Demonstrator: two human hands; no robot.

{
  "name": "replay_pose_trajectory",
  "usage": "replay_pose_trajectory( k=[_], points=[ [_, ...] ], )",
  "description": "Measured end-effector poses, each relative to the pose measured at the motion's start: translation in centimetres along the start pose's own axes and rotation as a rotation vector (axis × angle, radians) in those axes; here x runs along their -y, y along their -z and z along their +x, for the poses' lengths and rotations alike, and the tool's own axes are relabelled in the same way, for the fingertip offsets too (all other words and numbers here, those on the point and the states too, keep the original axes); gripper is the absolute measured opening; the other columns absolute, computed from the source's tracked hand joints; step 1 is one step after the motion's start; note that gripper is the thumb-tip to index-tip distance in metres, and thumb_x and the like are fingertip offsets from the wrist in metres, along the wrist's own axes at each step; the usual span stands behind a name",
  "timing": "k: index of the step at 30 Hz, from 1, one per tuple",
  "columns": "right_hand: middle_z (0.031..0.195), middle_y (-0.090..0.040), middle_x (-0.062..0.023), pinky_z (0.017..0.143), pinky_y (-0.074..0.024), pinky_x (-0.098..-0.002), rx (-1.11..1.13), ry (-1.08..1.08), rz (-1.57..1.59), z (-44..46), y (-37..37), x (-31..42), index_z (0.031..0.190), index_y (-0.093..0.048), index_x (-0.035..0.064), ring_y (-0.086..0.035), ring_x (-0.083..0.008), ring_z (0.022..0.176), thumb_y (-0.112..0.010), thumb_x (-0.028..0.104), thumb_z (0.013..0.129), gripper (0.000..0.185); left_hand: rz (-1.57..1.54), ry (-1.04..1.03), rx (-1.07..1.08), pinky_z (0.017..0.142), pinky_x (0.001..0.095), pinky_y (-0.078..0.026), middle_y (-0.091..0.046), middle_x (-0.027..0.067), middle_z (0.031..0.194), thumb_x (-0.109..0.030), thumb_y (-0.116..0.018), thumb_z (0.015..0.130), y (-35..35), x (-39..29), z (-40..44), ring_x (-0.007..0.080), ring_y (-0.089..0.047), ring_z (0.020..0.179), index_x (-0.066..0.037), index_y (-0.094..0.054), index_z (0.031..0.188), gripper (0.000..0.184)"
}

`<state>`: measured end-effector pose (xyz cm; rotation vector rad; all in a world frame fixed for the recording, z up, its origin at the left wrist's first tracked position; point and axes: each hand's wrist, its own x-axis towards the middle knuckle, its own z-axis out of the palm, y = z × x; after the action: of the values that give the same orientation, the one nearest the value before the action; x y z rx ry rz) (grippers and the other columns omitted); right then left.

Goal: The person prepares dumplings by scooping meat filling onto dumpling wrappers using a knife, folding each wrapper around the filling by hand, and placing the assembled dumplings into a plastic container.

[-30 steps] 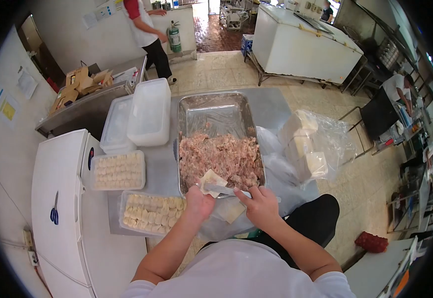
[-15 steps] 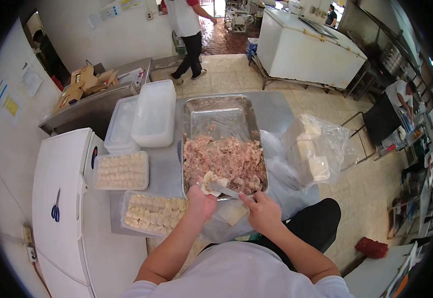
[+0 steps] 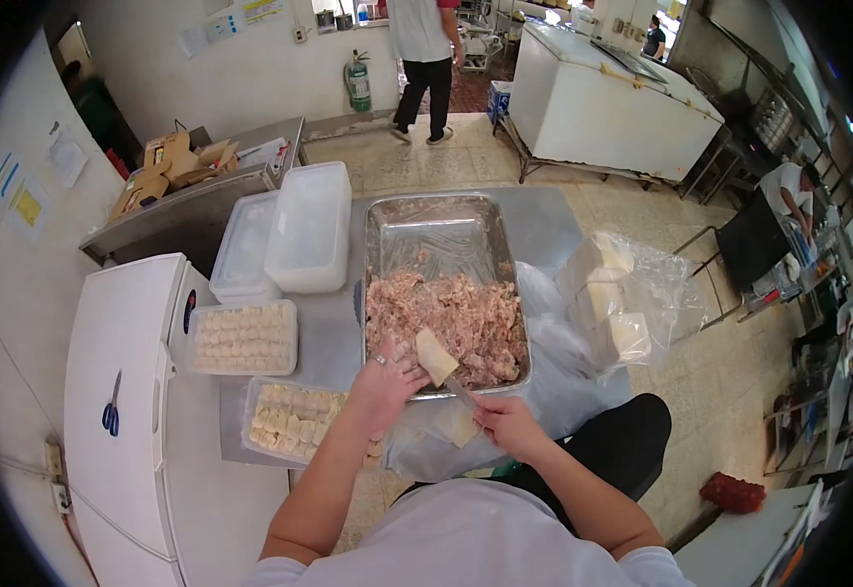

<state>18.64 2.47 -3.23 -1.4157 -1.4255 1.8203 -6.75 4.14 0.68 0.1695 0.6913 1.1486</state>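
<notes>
Right grip (image 3: 507, 423): bare hand, clenched on the handle of 1 flat-bladed knife (image 3: 460, 390), blade pointing up and to the left, just below centre of frame.
Pale wrapper (image 3: 436, 356): 1, bent, at the far end of the blade, over the lower part of the tray.
Left grip (image 3: 384, 383): bare hand, released, fingers spread, just left of the pale wrapper; contact cannot be told. Ring (image 3: 380, 359), 1, on a finger.
Metal tray (image 3: 436, 199): 1, centre of frame, minced filling (image 3: 446, 308) across its lower part.
Loose wrapper (image 3: 464, 428): 1, below the tray, near the right grip.
Upper dumpling box (image 3: 245, 338) and lower dumpling box (image 3: 294, 421): 2, left of the tray, pieces in rows.
Translucent tubs (image 3: 307, 230): upper left of the tray.
Plastic bag (image 3: 632, 338): right of the tray, pale square stacks inside.
Counter (image 3: 539, 217): grey, beneath the above.
Scissors (image 3: 111, 416): 1 pair, on white cabinet (image 3: 103, 323), left of frame.
</notes>
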Motion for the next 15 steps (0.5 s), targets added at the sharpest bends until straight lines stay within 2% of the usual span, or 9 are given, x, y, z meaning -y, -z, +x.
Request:
replay_pose_trajectory(
  k=[2, 3, 6, 9, 11, 15],
  points=[
    [0.082, -0.057, 0.0043, 0.064, -0.0432, -0.0246, 0.073, -0.248, 0.32, -1.0, 0.0, 2.2, 0.131, -0.067, 0.0069, -0.05, -0.0068, 0.075, -0.059, 0.011, 0.1, 0.033, 0.5, -0.037, -0.136, 0.095, 0.0387, -0.051, -0.069, 0.0134, 0.117, -0.023, -0.049, 0.104, 1.8, -0.5, -0.2, 0.0251, -0.066, 0.11, 0.004, -0.057, 0.127, 0.036],
    [0.081, -0.057, 0.0035, 0.064, -0.0435, -0.0248, 0.055, -0.159, 0.186, -0.8, -0.1, 1.7, 0.131, -0.068, 0.0084, -0.05, -0.0068, 0.074, -0.06, 0.01, 0.1, 0.032, 0.749, -0.055, -0.205, 0.092, 0.0375, -0.053, -0.071, 0.0129, 0.113, -0.017, -0.051, 0.103, 2.1, -0.5, -0.5, 0.0249, -0.068, 0.109, 0.006, -0.06, 0.124, 0.033],
    [0.079, -0.057, 0.0009, 0.063, -0.0452, -0.0271, -0.022, 0.12, -0.222, -0.6, -0.6, 0.7, 0.129, -0.07, 0.0135, -0.052, -0.0089, 0.072, -0.06, 0.009, 0.098, 0.032, 1.125, -0.059, -0.064, 0.084, 0.0335, -0.055, -0.072, 0.0125, 0.109, -0.011, -0.07, 0.09, 1.7, -0.2, -1.1, 0.0201, -0.069, 0.098, 0.007, -0.065, 0.113, 0.03],
    [0.08, -0.059, -0.003, 0.061, -0.0486, -0.033, -0.143, 0.394, -0.622, -2.1, -1.4, 3.5, 0.123, -0.073, 0.0189, -0.06, -0.0166, 0.072, -0.062, 0.008, 0.095, 0.032, 1.391, -0.168, -0.25, 0.079, 0.0324, -0.055, -0.074, 0.0118, 0.104, -0.013, -0.082, 0.078, 1.3, 0.1, -0.9, 0.0178, -0.07, 0.094, 0.005, -0.066, 0.108, 0.038],
    [0.081, -0.061, -0.006, 0.06, -0.0505, -0.0374, -0.229, 0.544, -0.859, -2.9, -1.6, 5.0, 0.12, -0.074, 0.0219, -0.064, -0.0235, 0.073, -0.064, 0.007, 0.091, 0.034, 1.386, -0.289, -0.136, 0.077, 0.0338, -0.054, -0.073, 0.0116, 0.097, -0.016, -0.084, 0.076, 0.1, -0.8, -1.5, 0.0182, -0.07, 0.09, 0.001, -0.067, 0.104, 0.036],
    [0.084, -0.062, -0.0071, 0.063, -0.0518, -0.0412, -0.193, 0.615, -1.049, -4.5, -0.5, 9.0, 0.12, -0.074, 0.0215, -0.065, -0.0294, 0.074, -0.067, 0.009, 0.086, 0.036, 1.516, -0.537, 0.008, 0.072, 0.0348, -0.052, -0.069, 0.0114, 0.083, -0.018, -0.087, 0.073, 0.4, -1.3, -1.8, 0.0194, -0.068, 0.079, -0.004, -0.068, 0.097, 0.033]
  ],
)
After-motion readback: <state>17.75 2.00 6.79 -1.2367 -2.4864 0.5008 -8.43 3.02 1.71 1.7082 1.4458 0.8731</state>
